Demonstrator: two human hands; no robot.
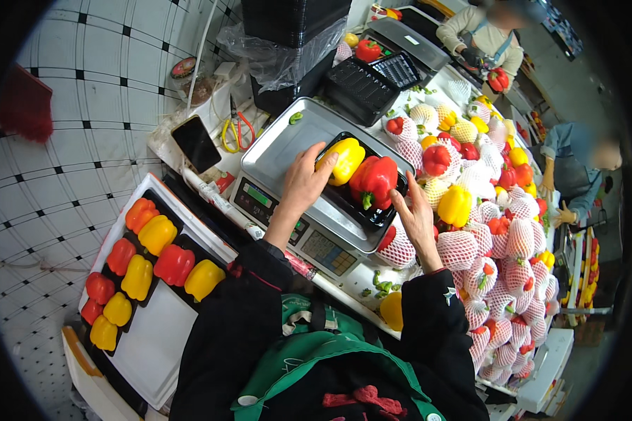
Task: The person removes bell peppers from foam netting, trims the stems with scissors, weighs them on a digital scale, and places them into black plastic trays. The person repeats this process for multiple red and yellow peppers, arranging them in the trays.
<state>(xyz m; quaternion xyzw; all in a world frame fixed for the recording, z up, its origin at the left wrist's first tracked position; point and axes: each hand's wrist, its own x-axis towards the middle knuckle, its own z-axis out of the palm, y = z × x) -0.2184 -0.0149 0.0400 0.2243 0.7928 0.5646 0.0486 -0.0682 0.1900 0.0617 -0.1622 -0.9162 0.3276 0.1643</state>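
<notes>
A black tray (369, 219) holding a yellow pepper (345, 160) and a red pepper (374, 181) rests in the steel pan (295, 144) of a scale (307, 249). My left hand (303, 181) has its fingers curled at the tray's left end and against the yellow pepper. At the opposite end, my right hand (416, 217) grips the tray's rim beside the red pepper. A small green scrap (296, 117) lies in the pan's upper corner.
Netted peppers (463, 256) are piled at right; two co-workers (569, 161) stand beyond. At lower left, peppers in black trays fill part of a white box (151, 180). A phone (195, 144), scissors (240, 132) and stacked black trays (351, 88) surround the scale.
</notes>
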